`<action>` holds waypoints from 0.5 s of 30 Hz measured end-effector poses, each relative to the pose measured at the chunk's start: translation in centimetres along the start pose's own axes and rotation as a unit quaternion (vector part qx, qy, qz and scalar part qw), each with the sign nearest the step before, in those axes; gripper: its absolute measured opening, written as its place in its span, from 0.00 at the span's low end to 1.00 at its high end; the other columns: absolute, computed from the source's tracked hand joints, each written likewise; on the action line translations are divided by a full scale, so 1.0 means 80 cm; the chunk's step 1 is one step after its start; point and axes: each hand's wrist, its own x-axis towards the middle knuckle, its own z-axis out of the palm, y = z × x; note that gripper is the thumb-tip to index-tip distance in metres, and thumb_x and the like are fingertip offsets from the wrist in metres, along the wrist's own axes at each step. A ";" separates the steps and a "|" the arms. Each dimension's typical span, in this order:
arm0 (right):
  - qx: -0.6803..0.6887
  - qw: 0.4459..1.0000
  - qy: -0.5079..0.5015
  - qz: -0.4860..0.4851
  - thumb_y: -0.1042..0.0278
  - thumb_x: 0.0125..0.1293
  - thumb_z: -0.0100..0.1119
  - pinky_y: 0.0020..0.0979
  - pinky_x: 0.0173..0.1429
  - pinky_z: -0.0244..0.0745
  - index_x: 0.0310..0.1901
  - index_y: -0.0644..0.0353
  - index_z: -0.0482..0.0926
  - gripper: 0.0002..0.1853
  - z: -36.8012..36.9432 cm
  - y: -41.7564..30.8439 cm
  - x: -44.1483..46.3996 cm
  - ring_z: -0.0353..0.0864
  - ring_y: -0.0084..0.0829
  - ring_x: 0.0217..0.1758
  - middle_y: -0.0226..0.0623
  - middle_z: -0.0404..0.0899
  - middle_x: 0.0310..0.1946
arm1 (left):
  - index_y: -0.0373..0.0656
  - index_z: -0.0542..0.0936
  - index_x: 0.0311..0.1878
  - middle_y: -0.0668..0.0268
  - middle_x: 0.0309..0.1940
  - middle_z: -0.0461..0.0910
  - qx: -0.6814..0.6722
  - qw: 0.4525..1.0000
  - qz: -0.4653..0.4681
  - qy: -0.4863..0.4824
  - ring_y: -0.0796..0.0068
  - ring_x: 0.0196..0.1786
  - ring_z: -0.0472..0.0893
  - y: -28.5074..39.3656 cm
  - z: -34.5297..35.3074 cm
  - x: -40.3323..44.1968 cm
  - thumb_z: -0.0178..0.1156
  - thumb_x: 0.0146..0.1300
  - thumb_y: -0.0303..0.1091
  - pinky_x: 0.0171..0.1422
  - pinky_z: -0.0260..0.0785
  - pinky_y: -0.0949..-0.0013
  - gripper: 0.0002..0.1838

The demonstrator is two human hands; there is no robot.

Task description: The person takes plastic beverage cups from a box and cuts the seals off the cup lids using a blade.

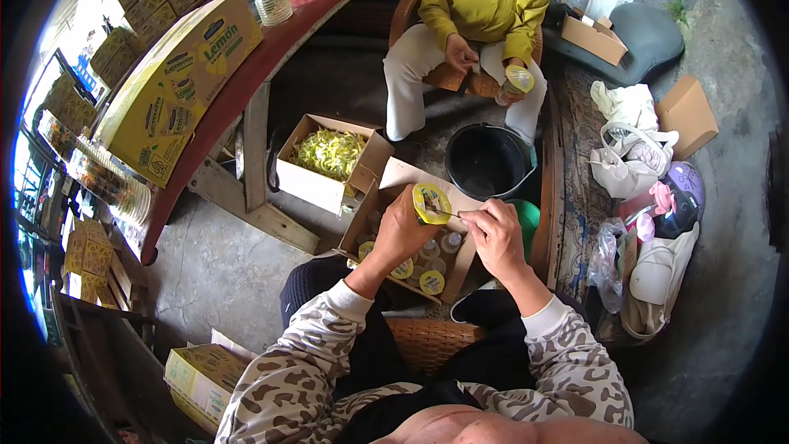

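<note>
My left hand (401,233) is wrapped round a cup with a yellow printed lid (431,203), held up in front of me. A thin tool (448,213) is pinched in my right hand (496,238), its tip at the lid. What kind of tool it is, I cannot tell. Below my hands stands an open cardboard box (358,234) holding several cups, some with yellow lids (431,282) and some showing clear, rounded surfaces.
A person in a yellow top (485,0) sits opposite, holding a cup. A carton of yellow strips (316,181), a black bucket (489,166) and a green container (524,222) stand nearby. The red-edged table (185,144) runs along the left; bags (633,156) lie right.
</note>
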 end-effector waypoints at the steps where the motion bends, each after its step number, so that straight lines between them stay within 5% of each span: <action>1: 0.000 1.000 0.000 0.000 0.77 0.54 0.68 0.36 0.46 0.69 0.37 0.54 0.85 0.09 0.000 0.000 0.000 0.76 0.32 0.36 0.28 0.74 0.29 | 0.38 0.73 0.43 0.50 0.36 0.81 -0.002 1.000 -0.002 -0.001 0.46 0.42 0.82 0.001 -0.001 0.000 0.74 0.46 0.31 0.44 0.75 0.56 0.23; 15: -0.006 1.000 -0.002 -0.002 0.77 0.54 0.68 0.36 0.46 0.70 0.37 0.55 0.84 0.08 0.002 0.001 0.000 0.77 0.32 0.36 0.29 0.74 0.29 | 0.38 0.73 0.44 0.50 0.36 0.82 -0.006 1.000 -0.007 -0.009 0.46 0.43 0.83 0.004 -0.004 0.001 0.75 0.46 0.32 0.45 0.75 0.57 0.24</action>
